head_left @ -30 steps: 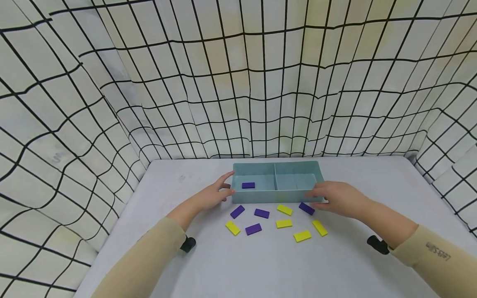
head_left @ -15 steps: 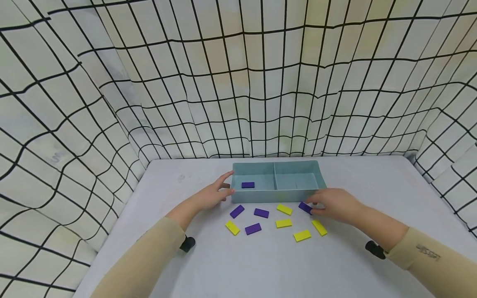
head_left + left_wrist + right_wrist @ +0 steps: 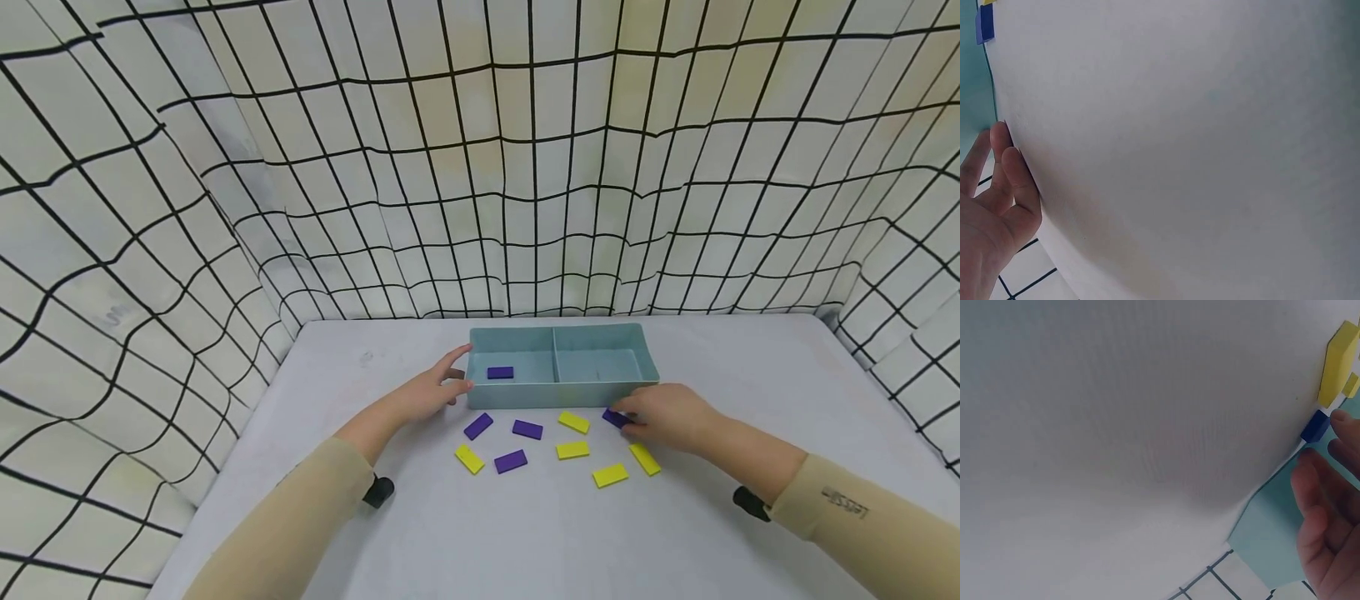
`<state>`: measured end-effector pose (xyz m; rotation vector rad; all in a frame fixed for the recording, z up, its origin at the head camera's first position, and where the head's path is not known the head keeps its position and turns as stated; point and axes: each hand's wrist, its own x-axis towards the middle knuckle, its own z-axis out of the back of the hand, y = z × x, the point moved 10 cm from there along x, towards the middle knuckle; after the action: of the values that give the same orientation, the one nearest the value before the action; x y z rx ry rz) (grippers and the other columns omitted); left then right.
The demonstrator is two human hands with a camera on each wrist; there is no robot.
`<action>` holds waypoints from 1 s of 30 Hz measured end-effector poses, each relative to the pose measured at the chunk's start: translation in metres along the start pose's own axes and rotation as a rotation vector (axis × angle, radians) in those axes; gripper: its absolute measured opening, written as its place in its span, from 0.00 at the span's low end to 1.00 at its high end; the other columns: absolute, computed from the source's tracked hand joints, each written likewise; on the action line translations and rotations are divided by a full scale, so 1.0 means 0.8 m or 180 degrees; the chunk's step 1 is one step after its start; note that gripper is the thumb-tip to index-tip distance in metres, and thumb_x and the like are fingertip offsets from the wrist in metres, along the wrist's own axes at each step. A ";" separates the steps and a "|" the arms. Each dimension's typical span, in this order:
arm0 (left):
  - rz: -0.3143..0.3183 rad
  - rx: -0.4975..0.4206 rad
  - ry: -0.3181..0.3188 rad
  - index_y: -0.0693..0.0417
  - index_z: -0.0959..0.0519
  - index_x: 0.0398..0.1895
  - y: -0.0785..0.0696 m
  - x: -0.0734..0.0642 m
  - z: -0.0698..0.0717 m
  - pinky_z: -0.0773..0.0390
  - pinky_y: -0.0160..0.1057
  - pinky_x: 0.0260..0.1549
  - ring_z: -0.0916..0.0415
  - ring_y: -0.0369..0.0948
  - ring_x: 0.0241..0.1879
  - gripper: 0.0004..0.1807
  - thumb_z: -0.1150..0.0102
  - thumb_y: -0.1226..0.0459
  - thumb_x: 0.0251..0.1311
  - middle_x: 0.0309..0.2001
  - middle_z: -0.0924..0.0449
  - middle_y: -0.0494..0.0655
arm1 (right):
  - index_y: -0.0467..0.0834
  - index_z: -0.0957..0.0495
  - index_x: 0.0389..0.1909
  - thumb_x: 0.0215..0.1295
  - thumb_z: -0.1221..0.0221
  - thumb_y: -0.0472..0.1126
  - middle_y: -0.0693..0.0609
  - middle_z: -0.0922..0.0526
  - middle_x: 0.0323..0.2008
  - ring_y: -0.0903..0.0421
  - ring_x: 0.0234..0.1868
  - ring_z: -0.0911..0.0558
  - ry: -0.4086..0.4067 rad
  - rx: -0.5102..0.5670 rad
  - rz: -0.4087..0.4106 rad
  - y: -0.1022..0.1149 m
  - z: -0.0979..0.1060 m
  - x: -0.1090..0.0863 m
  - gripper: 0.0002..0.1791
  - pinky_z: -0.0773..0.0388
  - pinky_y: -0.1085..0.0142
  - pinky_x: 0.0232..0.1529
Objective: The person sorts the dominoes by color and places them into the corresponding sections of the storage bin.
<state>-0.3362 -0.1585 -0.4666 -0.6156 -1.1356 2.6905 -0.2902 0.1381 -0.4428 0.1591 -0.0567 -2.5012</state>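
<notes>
My left hand [image 3: 427, 395] rests against the left end of a pale teal two-compartment box [image 3: 555, 395], index finger at the rim and thumb at the front corner. In the left wrist view its fingers are loosely bent and hold nothing. At the box's front right, my right hand [image 3: 669, 415] pinches a small purple block [image 3: 615, 418] that lies on the table, its thumb and fingertips at the block. The right wrist view shows this block [image 3: 1315, 427] between thumb and fingers. Another purple block [image 3: 500, 372] lies flat in the left compartment; the right compartment holds nothing.
In front of the box several loose blocks lie flat on the white table [image 3: 525, 533]: purple ones [image 3: 511, 462] mostly to the left and yellow ones [image 3: 572, 450] mostly to the right. One yellow block [image 3: 645, 459] lies just below my right hand. Black netting [image 3: 510, 208] surrounds the table.
My right hand has come down from the box's front right wall and in to the purple block, its fingers closing about it. My left hand stays at the box's left end.
</notes>
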 end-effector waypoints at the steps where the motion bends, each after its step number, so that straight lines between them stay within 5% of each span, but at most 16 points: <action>1: 0.0010 0.0003 -0.0001 0.19 0.59 0.77 0.000 0.000 0.000 0.31 0.59 0.60 0.22 0.50 0.53 0.38 0.52 0.46 0.72 0.71 0.36 0.54 | 0.48 0.15 0.49 0.59 0.30 0.47 0.57 0.14 0.38 0.59 0.37 0.19 0.0011 -0.0006 -0.0002 0.001 -0.001 0.000 0.17 0.19 0.61 0.40; 30: -0.0013 -0.0013 0.0045 0.19 0.60 0.78 -0.002 -0.002 -0.001 0.33 0.61 0.61 0.22 0.51 0.55 0.38 0.52 0.46 0.72 0.72 0.37 0.54 | 0.48 0.14 0.47 0.58 0.30 0.42 0.56 0.16 0.37 0.57 0.39 0.18 -0.0025 0.0069 -0.0104 0.006 0.005 -0.005 0.15 0.18 0.59 0.42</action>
<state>-0.3345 -0.1577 -0.4655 -0.6312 -1.1378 2.6767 -0.2849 0.1364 -0.4381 0.1602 -0.0851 -2.5345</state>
